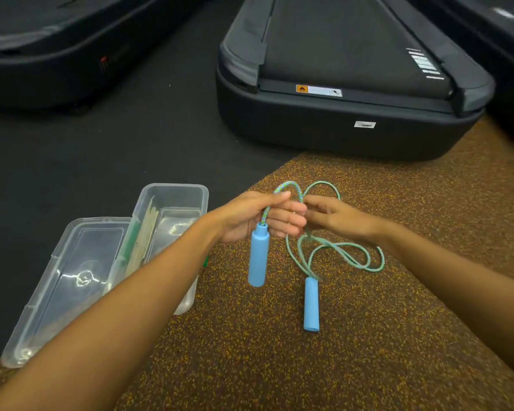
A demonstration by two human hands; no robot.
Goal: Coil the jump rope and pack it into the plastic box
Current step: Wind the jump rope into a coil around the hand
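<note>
Above the speckled brown mat (368, 336), both hands work at mid-frame. Left hand (258, 216): fingers curled closed around the green-blue braided cord of the jump rope (347, 256), thumb pressed on top; cord arches in a small loop over the knuckles. 1 blue handle (258, 258) hangs straight down from this fist, clear of the mat. Right hand (336, 216): fingertips touch the left hand's fingers, pinching the cord just beside the loop; exact contact is partly hidden behind the left fingers.

Remaining cord falls from the hands and lies in 2 or 3 loose, overlapping loops on the mat, under and to the right of the hands. Second blue handle (311, 304) lies flat on the mat below those loops, pointing toward the near edge.

Plastic box (172, 200): clear, long, open-topped, sitting at the mat's left edge, partly over the dark floor (101, 149). Something pale and green stands along its left inner wall; cannot tell what. Clear lid (69, 280) lies just left of the box, touching it, on the dark floor. Rope is wholly outside the box.

Treadmill deck (350, 84), black, sits at the mat's far edge. Another dark machine (57, 54) is at far left.
</note>
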